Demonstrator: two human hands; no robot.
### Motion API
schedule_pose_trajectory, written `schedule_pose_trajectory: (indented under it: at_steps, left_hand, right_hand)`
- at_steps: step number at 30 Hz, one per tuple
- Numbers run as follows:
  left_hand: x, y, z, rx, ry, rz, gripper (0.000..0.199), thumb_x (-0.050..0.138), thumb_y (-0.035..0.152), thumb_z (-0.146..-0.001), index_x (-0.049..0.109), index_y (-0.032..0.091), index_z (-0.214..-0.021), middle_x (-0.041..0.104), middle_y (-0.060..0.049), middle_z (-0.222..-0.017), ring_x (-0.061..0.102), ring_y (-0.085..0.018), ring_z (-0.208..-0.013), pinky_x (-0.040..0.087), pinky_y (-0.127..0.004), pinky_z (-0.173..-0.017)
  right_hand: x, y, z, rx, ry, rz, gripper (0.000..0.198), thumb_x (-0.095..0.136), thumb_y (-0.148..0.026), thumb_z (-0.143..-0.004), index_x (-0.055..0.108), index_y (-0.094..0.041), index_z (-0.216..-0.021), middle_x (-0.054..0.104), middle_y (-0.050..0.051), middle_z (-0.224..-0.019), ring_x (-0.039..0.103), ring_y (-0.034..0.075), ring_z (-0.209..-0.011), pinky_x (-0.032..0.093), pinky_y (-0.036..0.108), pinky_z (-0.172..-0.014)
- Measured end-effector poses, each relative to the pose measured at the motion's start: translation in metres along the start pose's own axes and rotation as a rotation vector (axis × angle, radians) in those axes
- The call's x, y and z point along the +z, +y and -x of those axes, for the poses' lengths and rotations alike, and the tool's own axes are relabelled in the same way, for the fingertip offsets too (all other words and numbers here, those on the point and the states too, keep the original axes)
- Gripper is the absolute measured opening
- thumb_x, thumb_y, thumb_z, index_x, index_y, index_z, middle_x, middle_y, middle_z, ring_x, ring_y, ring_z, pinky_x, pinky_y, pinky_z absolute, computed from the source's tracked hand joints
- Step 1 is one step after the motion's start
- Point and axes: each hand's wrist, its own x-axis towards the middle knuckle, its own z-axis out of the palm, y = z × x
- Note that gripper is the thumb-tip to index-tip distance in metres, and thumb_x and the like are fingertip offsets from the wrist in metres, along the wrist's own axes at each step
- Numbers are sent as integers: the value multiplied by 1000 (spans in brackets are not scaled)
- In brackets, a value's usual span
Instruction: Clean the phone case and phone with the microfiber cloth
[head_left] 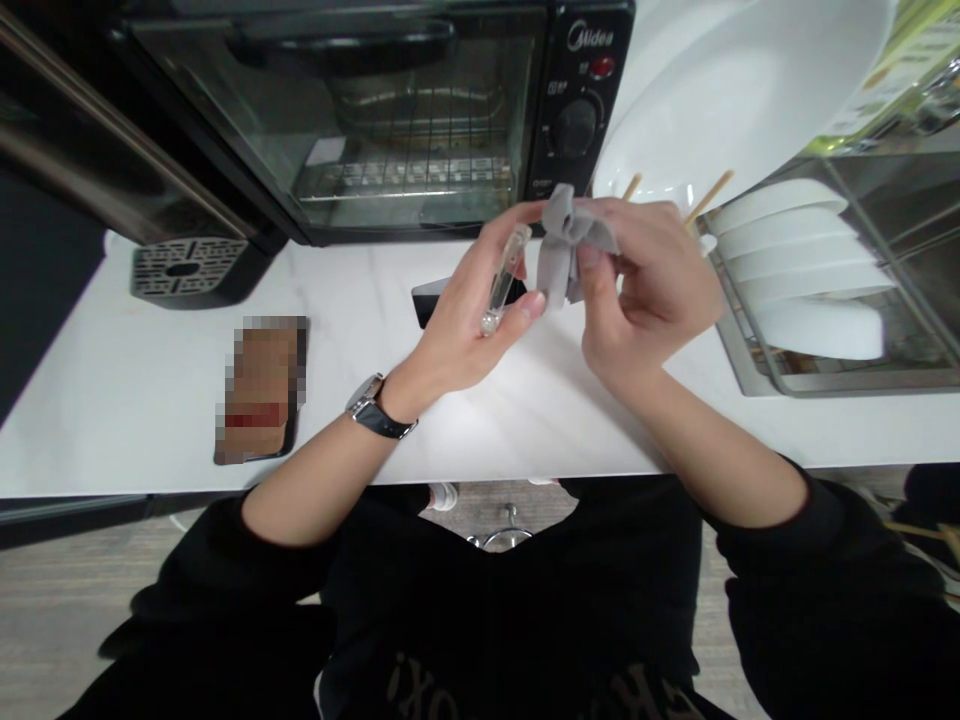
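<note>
Holding a clear phone case (pixel 504 280) edge-on, your left hand (pixel 469 320) has its fingers (pixel 529 306) closed around it, thumb along the upper side and fingertips pressing the lower end. A wristwatch (pixel 373 408) with a dark strap sits on that wrist. Your right hand (pixel 646 290) pinches a bunched grey cloth (pixel 564 245), its fingers curled tight on the fabric, and the cloth hangs just beside the top of the case, close to touching it; you cannot tell from this angle whether they actually meet. Both hands hover above the white surface (pixel 150 400), near each other, with the case between your left fingers and the cloth.

Behind your left fingers stands a black toaster oven (pixel 390 110) with a glass door and a wire rack inside. Just beyond your right fingers a large white plate (pixel 735 90) leans upright, with two wooden chopstick ends (pixel 709 197) poking out near it. To the right of your right hand a metal dish rack (pixel 757 370) holds a row of white dishes (pixel 810 270). Well to the left of your left hand a phone (pixel 259 390) lies flat on the surface, and a small dark object (pixel 435 298) lies partly hidden behind your left hand.
</note>
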Motion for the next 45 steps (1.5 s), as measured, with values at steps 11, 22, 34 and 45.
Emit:
schedule_pose_trajectory:
  at_steps: [11,22,34,45]
  left_hand:
    - [-5,-13,1,121,-144,-104,48,74,41,-101,68,28,-147,70,-9,-142,50,-32,-162,36,-52,-139]
    - [-4,-12,3,151,-108,-86,46,69,24,-102,67,29,-148,70,-3,-146,55,-26,-156,32,-41,-142]
    - [-5,-17,-16,-576,-65,662,41,74,31,-93,69,32,-134,69,4,-80,76,-22,-101,63,-26,-72]
    - [-16,-40,-18,466,-231,-182,36,68,42,-108,62,30,-142,69,-4,-140,68,-24,-136,57,-41,-125]
  right_hand:
    - [4,5,4,-180,-163,-64,47,62,-19,-108,71,-42,-149,87,-4,-128,85,22,-109,72,43,-95]
    - [4,-1,5,-189,-206,-2,42,57,-20,-110,73,-39,-145,87,-4,-131,84,24,-109,74,47,-96]
    - [-11,-18,17,-79,-498,-87,49,62,-26,-111,68,-54,-150,80,-12,-141,81,21,-119,74,42,-103]
    - [8,-2,6,-310,-225,7,36,54,-21,-115,72,-33,-144,87,-4,-130,84,17,-109,74,35,-90]
